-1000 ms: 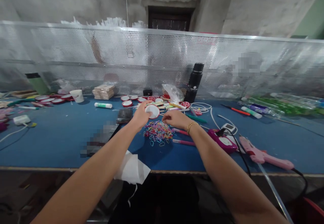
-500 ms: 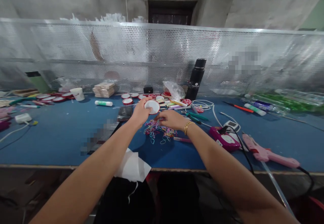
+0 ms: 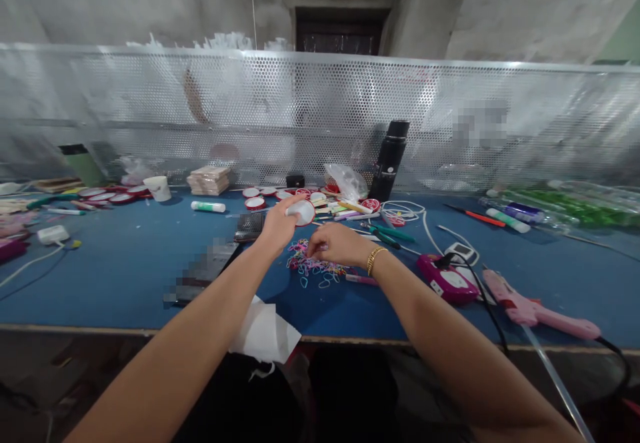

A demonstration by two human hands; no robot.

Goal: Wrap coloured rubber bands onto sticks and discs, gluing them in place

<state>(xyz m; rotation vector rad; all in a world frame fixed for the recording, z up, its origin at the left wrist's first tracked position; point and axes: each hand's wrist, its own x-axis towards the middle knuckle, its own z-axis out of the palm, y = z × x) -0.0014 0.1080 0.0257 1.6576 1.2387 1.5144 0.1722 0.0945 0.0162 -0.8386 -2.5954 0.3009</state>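
My left hand point(image 3: 278, 227) grips a small round disc point(image 3: 302, 211), white with a red rim, held just above the blue table point(image 3: 125, 256). My right hand point(image 3: 336, 245) rests over a pile of small coloured loops point(image 3: 313, 264), fingers curled down into it in a pinch. What the fingers hold, if anything, is hidden. A gold bracelet point(image 3: 374, 258) sits on my right wrist.
More red-rimmed discs point(image 3: 253, 202) and pens lie behind the hands. A black flask point(image 3: 389, 161) stands by the perforated metal screen point(image 3: 250, 116). A pink glue gun point(image 3: 530, 306), a magenta device point(image 3: 445, 279) and cables lie right. White paper point(image 3: 265, 334) hangs over the front edge.
My right hand has drawn left and down onto the pile of loops. The left hand has kept hold of the disc and tilted it slightly.
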